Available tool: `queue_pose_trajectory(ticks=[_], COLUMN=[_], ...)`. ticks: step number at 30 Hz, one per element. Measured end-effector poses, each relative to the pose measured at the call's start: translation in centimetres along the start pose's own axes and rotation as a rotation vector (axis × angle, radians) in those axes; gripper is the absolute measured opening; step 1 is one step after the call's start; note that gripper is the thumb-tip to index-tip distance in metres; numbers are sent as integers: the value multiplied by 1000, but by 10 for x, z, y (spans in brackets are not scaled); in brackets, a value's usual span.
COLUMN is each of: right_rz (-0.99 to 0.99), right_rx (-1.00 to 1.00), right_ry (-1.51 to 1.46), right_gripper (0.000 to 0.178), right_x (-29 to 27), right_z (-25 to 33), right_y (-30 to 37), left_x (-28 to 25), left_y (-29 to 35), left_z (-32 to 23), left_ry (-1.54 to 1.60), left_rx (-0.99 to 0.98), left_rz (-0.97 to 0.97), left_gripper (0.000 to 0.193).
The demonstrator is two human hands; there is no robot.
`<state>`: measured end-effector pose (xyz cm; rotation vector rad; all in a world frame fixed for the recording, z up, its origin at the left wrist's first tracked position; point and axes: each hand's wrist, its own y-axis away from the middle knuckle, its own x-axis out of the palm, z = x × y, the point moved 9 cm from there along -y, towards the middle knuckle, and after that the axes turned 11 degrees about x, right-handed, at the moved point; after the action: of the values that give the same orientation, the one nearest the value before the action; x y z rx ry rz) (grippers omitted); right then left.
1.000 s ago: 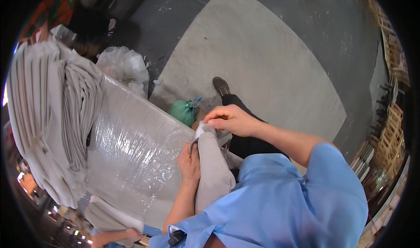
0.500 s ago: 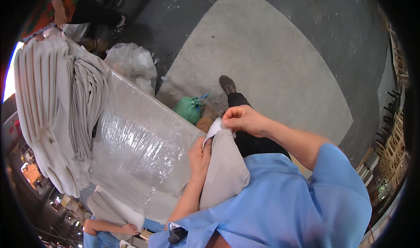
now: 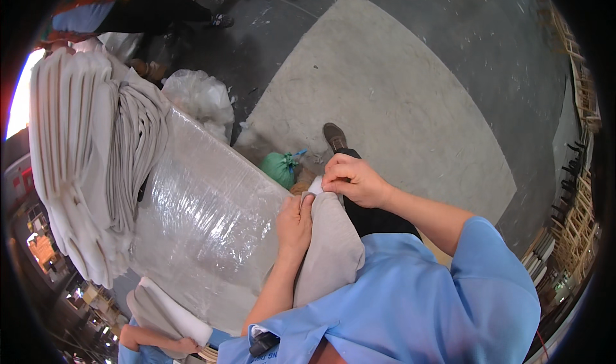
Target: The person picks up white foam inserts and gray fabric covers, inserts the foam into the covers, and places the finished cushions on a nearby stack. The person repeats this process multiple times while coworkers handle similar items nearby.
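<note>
A light grey fabric cover (image 3: 328, 251) with a white padded inside lies against my front, between my forearms. My left hand (image 3: 295, 226) grips the cover's far edge, thumb on top. Just to its right, my right hand (image 3: 353, 179) is closed in a pinch at the same end, where a bit of white padding (image 3: 316, 185) shows. The fingertips hide exactly what the pinch holds, and the cover's lower part runs out of sight along my shirt.
A plastic-wrapped table (image 3: 212, 203) stands at my left, bearing stacked grey-and-white padded covers (image 3: 70, 152). Beyond its edge are a green tied bag (image 3: 278, 167) and clear plastic bags (image 3: 200, 97). Co-workers stand at far left and lower left, one holding a white-and-grey cushion piece (image 3: 173, 309). Wooden frames (image 3: 575, 239) line the right.
My left hand's grip has moved up over the cover's edge, and less white lining shows. My right hand stays pinched there. The far-left co-worker has shifted right; the lower-left cushion piece has turned.
</note>
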<state>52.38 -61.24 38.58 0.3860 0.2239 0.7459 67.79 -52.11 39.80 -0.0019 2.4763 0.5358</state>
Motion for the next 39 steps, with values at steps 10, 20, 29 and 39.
queue_pose_trajectory(ticks=[10, 20, 29, 39], right_rz=[195, 325, 322, 128], right_rx=[283, 226, 307, 726], right_ry=[-375, -216, -357, -290], right_gripper=[12, 8, 8, 14], right_x=[6, 10, 19, 36], right_z=[-21, -17, -30, -71], right_y=[-1, -6, -15, -27], left_x=[-14, -18, -16, -10], left_y=[2, 5, -4, -27], left_z=[-22, -24, -24, -5], left_ry=[-63, -96, -144, -317], left_rx=[244, 338, 313, 187], left_rz=[-157, -221, -138, -73], left_gripper=[21, 20, 24, 34])
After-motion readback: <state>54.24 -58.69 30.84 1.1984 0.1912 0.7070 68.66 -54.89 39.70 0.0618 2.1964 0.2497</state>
